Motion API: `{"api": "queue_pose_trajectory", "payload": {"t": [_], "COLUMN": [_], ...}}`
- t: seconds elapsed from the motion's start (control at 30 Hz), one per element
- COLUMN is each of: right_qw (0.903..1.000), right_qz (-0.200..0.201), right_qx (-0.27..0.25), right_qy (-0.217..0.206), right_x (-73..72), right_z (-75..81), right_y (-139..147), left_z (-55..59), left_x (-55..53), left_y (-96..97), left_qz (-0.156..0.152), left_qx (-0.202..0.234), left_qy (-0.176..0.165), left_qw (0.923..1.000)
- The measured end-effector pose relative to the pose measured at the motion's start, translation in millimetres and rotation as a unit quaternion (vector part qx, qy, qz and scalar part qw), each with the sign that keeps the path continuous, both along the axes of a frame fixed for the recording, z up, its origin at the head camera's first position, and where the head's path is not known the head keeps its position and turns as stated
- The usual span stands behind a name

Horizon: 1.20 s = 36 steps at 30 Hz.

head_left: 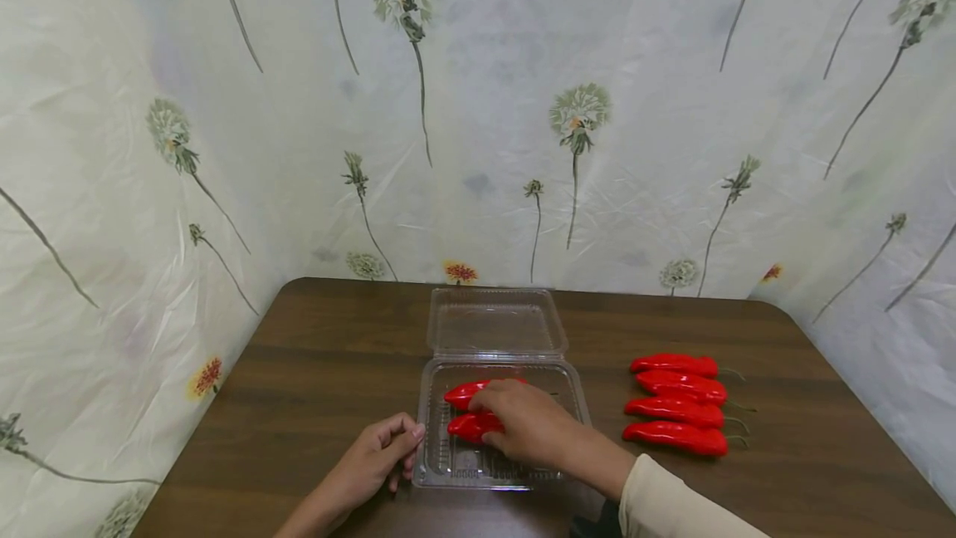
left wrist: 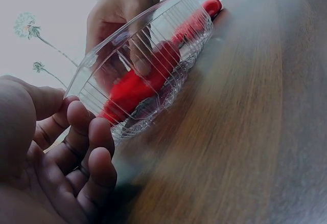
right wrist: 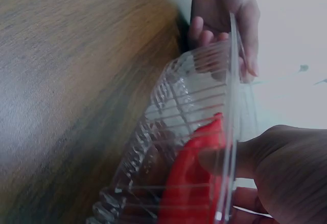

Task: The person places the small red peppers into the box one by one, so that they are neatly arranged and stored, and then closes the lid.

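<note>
A clear plastic clamshell container (head_left: 515, 484) lies with its lid (head_left: 496, 322) folded back, away from me. My left hand (head_left: 378, 455) pinches the left rim of the base between thumb and index finger; the other fingers curl loosely below it in the left wrist view. My right hand (head_left: 534, 426) reaches into the base from above and grips the nearer red chili pepper (head_left: 470, 427), seen through the ribbed wall as a red shape (right wrist: 191, 178). A second red chili pepper (head_left: 463, 394) lies just behind it in the base. The right hand covers the stem ends of both.
Several red chili peppers (head_left: 675, 436) lie in a column on the brown wooden table (head_left: 321, 372), right of the container, stems pointing right. Floral-patterned sheeting (head_left: 485, 106) hangs behind and beside the table. A dark object (head_left: 597, 521) shows under the right sleeve.
</note>
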State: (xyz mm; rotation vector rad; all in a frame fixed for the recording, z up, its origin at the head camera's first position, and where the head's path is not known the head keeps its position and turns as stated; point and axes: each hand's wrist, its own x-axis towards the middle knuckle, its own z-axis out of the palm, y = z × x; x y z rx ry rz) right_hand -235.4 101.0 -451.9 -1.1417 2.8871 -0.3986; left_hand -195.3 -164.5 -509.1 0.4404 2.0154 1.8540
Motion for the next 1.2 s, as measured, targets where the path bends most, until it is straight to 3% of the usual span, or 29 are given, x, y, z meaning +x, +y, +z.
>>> {"api": "queue_pose_trajectory", "payload": {"t": [0.53, 0.8, 1.2], "right_qw": [0.9991, 0.9969, 0.9914], "right_qz": [-0.018, -0.049, -0.089], "right_qx": [-0.036, -0.062, -0.095], "right_qy": [-0.013, -0.009, 0.007], "right_x": [-0.2, 3.8, 15.7], "right_z": [17.9, 27.3, 36.6], "right_y": [29.2, 56.8, 110.5], "left_z": [2.2, 0.9, 0.9], "left_x": [0.1, -0.3, 0.2], "left_y": [-0.1, -0.5, 1.1], "left_qz": [-0.004, 0.0, 0.002], "left_qx": [-0.003, -0.004, -0.007], "left_qy": [-0.001, 0.009, -0.004], "left_qw": [1.0, 1.0, 1.0]}}
